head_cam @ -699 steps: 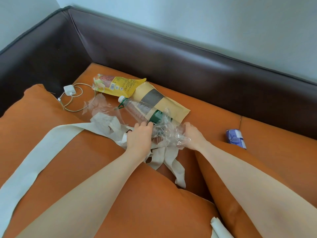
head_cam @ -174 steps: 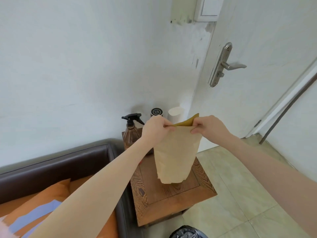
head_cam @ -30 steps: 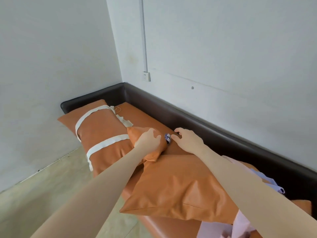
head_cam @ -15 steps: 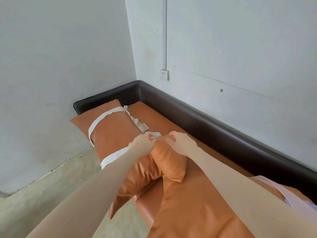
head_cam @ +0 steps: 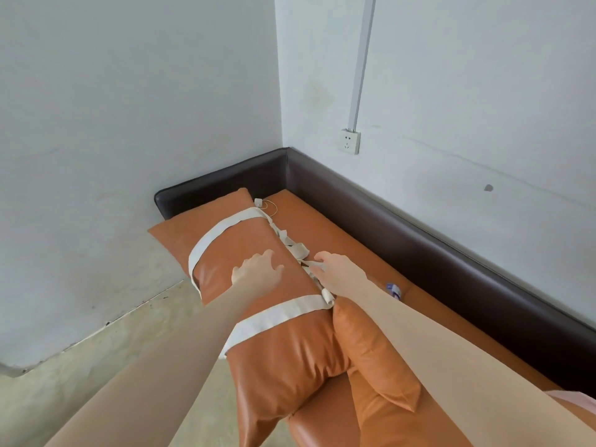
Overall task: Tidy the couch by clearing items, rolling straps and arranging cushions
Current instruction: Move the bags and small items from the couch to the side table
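Observation:
A long orange cushion [head_cam: 245, 250] lies along the couch's front edge, and a white strap [head_cam: 277, 314] crosses it in two bands. The strap's loose, crumpled length [head_cam: 292, 246] trails beside the cushion on the orange seat [head_cam: 338, 233]. My left hand [head_cam: 256, 272] hovers open over the cushion, fingers spread. My right hand [head_cam: 337, 271] pinches a piece of the strap at the cushion's inner edge. A smaller orange cushion [head_cam: 371, 346] lies under my right forearm.
A white charger with its cable [head_cam: 263, 204] sits in the seat's far corner. A small purple packet [head_cam: 395, 290] lies on the seat near the dark brown backrest [head_cam: 419, 250]. A wall socket [head_cam: 350, 141] is above the couch. Bare floor [head_cam: 80, 375] lies to the left.
My view has moved closer over the long cushion. My left hand let go and opened above the cushion. My right hand went from the small cushion to the strap and pinched it.

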